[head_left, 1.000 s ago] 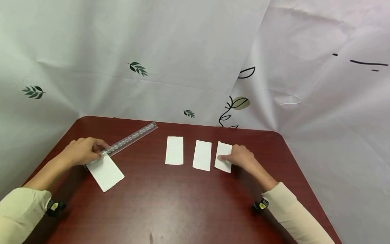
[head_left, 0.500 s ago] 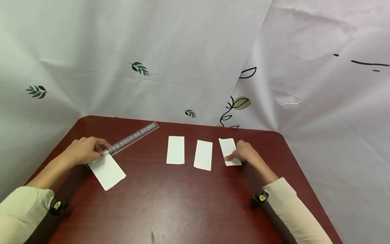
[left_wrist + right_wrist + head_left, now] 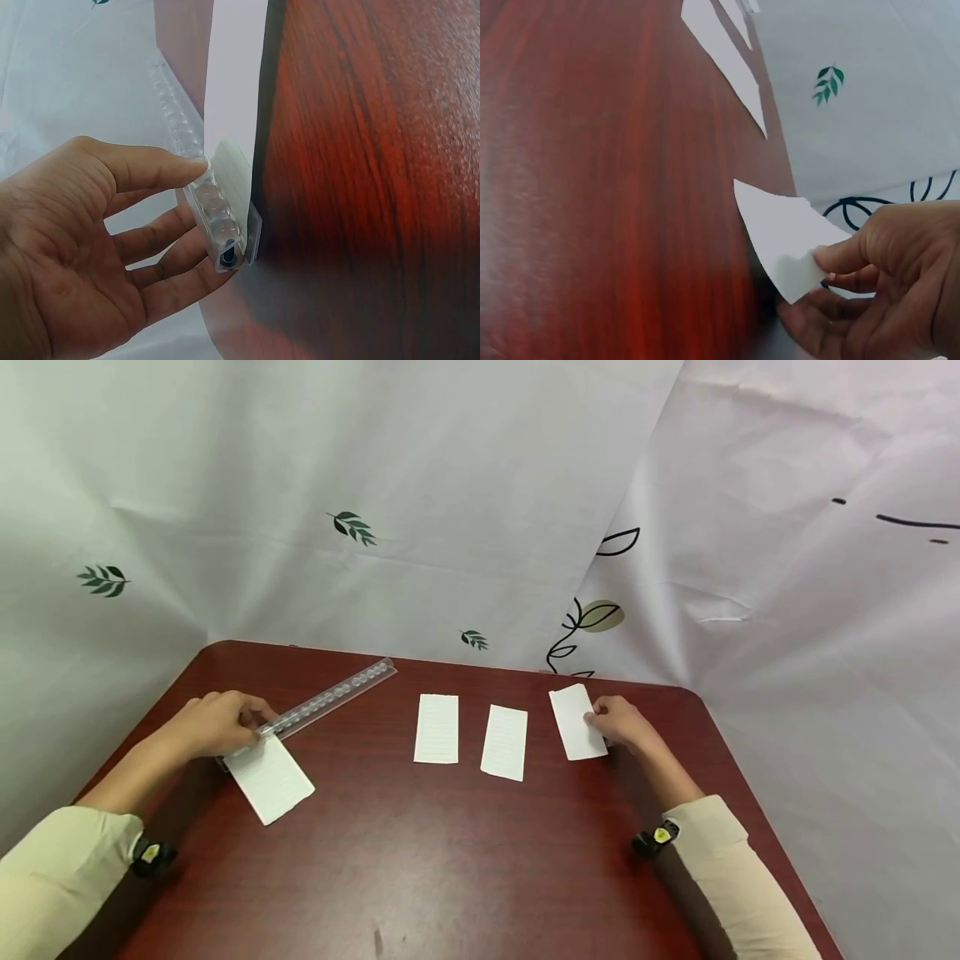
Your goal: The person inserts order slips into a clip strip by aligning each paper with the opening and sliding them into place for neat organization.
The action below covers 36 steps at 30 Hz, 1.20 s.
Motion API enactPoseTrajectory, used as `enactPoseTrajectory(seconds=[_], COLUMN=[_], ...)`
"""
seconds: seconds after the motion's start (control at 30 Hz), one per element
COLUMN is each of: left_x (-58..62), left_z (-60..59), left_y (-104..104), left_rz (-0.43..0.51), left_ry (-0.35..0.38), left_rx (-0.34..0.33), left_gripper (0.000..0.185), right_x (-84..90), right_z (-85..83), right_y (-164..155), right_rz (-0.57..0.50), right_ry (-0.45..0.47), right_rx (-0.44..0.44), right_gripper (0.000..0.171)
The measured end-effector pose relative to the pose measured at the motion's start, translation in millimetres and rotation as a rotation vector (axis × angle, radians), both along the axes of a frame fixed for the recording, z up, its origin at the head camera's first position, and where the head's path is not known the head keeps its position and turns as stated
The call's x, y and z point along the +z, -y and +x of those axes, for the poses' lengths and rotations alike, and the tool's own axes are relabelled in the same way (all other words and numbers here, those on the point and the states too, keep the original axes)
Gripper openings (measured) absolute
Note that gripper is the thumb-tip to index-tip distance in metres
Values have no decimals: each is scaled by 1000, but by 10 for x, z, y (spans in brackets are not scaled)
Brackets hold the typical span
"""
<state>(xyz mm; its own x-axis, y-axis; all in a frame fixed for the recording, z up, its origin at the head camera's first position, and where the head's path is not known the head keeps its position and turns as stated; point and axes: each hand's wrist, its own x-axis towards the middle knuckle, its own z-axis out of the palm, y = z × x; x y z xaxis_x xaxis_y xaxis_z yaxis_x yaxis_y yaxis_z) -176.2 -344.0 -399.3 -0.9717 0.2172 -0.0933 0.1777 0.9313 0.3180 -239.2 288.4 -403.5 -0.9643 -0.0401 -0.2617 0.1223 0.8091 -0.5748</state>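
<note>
My left hand [image 3: 213,724] grips the near end of a long clear plastic strip [image 3: 333,696] with a row of round bubbles along it. In the left wrist view, thumb and fingers curl round the strip's end [image 3: 217,214]. A white paper slip [image 3: 270,781] lies against that end and slants toward the table's middle; whether the hand also pinches it, I cannot tell. On the other side, my right hand [image 3: 626,727] pinches the right edge of another white paper slip [image 3: 576,722]. This slip [image 3: 780,232] looks bent and partly raised in the right wrist view.
Two more white slips lie flat between the hands, a left one [image 3: 437,729] and a right one [image 3: 505,743], both with faint lines. The dark red-brown table [image 3: 420,860] ends at a pale, leaf-printed curtain [image 3: 450,552] behind it.
The right hand has shifted its paper slip rightward and farther from me, tilting it and widening the gap to the neighbouring slip. The left hand stays on the plastic strip.
</note>
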Motion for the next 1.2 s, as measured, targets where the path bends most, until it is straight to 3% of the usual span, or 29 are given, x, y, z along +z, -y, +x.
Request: enactPoseTrajectory(seconds=[0.17,0.4,0.67,0.93,1.2], left_x=[-21,-28,-32,-33,-8], left_z=[-13,-21,2,7,5], left_y=[-1,-20,15,-1,-2], left_rz=[2,11,15,17,12], left_ry=[11,13,9,2,6], left_rx=[3,8,14,12,7], left_gripper=[36,36,37,36,35], right_x=[-14,-103,-97,-43,-30], right_z=[-57,-181,-322,-386,-431], right_y=[-36,-102,33,254,425], right_rz=[-73,-196,-340,-320,-374], right_ry=[-28,-46,23,32,26], right_rx=[-20,-47,-86,-25,4], right_gripper=[18,36,42,48,48])
